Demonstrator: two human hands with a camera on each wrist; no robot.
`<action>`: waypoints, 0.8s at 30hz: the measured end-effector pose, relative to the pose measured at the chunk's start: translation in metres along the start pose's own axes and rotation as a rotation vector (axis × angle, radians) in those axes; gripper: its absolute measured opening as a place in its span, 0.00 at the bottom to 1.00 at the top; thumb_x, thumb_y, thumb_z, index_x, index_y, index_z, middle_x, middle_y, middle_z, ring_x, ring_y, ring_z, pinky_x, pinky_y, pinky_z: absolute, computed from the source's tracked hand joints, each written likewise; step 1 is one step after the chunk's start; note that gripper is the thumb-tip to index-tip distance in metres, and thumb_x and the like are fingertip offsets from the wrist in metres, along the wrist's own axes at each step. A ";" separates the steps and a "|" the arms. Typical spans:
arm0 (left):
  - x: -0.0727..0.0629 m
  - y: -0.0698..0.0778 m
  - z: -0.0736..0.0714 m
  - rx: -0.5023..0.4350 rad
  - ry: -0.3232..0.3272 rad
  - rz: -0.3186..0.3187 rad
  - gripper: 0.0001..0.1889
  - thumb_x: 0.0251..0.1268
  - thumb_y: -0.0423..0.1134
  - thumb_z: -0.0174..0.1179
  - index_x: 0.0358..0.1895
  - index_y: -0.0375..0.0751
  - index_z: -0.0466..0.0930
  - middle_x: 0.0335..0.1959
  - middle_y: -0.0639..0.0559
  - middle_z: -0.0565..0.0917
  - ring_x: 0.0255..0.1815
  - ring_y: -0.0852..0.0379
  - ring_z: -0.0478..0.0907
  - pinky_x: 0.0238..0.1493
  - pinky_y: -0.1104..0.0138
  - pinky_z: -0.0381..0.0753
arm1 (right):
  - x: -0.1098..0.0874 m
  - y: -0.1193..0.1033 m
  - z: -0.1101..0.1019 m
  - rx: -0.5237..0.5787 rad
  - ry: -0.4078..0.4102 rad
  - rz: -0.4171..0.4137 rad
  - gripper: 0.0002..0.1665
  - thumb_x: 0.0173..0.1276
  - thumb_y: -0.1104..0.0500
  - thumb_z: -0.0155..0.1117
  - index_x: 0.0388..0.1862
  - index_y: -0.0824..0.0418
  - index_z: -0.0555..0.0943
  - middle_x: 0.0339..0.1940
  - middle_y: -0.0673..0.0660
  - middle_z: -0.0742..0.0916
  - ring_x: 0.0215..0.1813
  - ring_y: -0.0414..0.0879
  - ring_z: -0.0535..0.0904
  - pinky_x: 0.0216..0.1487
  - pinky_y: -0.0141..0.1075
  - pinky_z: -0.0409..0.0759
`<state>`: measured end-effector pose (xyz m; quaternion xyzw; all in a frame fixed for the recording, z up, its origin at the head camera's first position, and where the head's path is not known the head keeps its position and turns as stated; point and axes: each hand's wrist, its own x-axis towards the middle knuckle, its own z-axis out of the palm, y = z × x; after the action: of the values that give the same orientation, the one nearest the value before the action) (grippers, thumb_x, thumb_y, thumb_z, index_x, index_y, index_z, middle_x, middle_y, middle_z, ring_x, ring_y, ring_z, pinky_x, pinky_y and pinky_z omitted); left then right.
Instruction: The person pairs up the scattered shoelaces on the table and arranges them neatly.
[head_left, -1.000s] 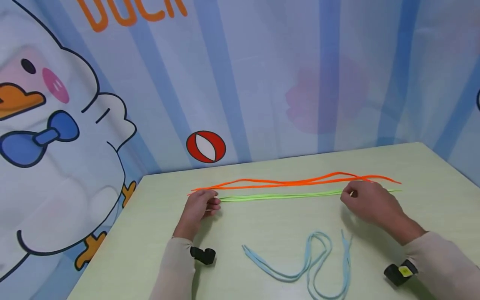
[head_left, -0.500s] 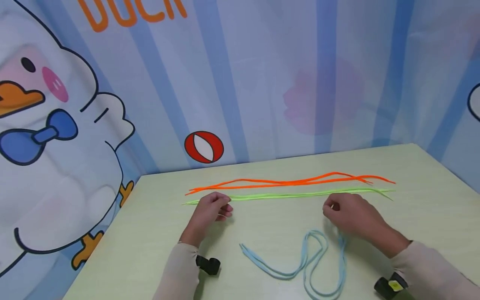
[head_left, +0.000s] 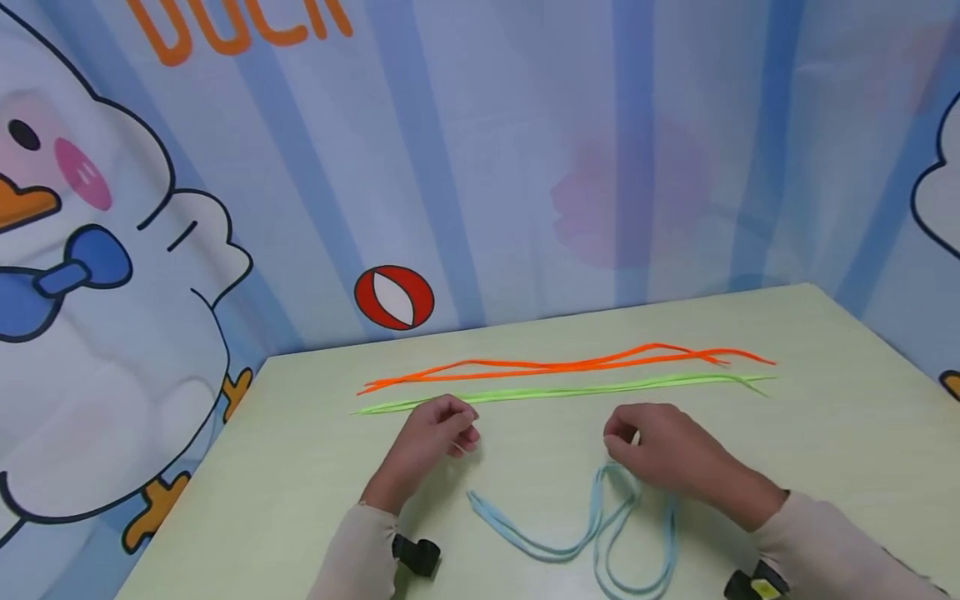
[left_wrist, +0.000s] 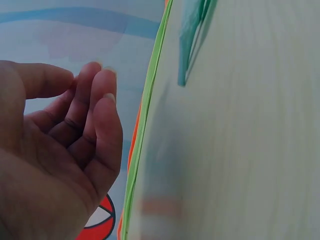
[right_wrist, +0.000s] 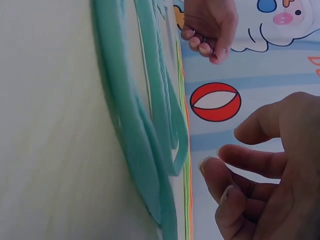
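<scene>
With L hand (head_left: pixel 433 431) & R hand (head_left: pixel 660 446) empty, loosely curled, prob. best pinch blue cord (head_left: pixel 555 556) by ends, w/o tangling.

- The far laces (head_left: pixel 570 367) are being borne by the table (head_left: pixel 262 467), near its back edge.
- The middle laces (head_left: pixel 600 388) are being laid out just before them, their left part being overlapped in the head view by the left hand (head_left: pixel 431 433).
- The near laces (head_left: pixel 551 557) are being set in front, between the forearms, their top loop being overlapped by the right hand (head_left: pixel 660 446).
- The table is being backed by a hanging (head_left: pixel 510 167).
</scene>
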<state>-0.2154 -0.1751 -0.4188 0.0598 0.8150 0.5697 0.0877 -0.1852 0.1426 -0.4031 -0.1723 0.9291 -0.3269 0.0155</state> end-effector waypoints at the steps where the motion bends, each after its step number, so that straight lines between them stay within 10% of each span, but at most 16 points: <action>1: -0.002 0.000 0.001 0.005 0.003 0.005 0.13 0.76 0.39 0.55 0.51 0.31 0.77 0.36 0.44 0.84 0.38 0.51 0.83 0.43 0.62 0.83 | 0.000 -0.002 0.002 0.012 -0.017 -0.015 0.06 0.67 0.60 0.60 0.34 0.52 0.84 0.29 0.45 0.82 0.31 0.42 0.74 0.32 0.38 0.74; 11: -0.010 0.014 0.014 0.080 -0.085 0.064 0.12 0.75 0.41 0.56 0.49 0.34 0.79 0.35 0.47 0.84 0.36 0.52 0.83 0.43 0.58 0.83 | -0.007 -0.012 0.017 0.025 -0.059 -0.303 0.04 0.67 0.60 0.65 0.38 0.52 0.85 0.33 0.36 0.82 0.36 0.33 0.77 0.40 0.34 0.79; 24: -0.012 0.016 0.012 0.267 -0.219 0.059 0.10 0.74 0.43 0.59 0.50 0.43 0.81 0.36 0.54 0.85 0.38 0.53 0.82 0.45 0.60 0.81 | -0.010 -0.010 0.030 -0.093 -0.220 -0.408 0.08 0.64 0.56 0.70 0.42 0.47 0.86 0.39 0.36 0.81 0.43 0.35 0.75 0.45 0.37 0.79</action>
<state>-0.2011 -0.1607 -0.4066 0.1567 0.8669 0.4487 0.1506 -0.1684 0.1203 -0.4217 -0.3916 0.8818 -0.2592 0.0425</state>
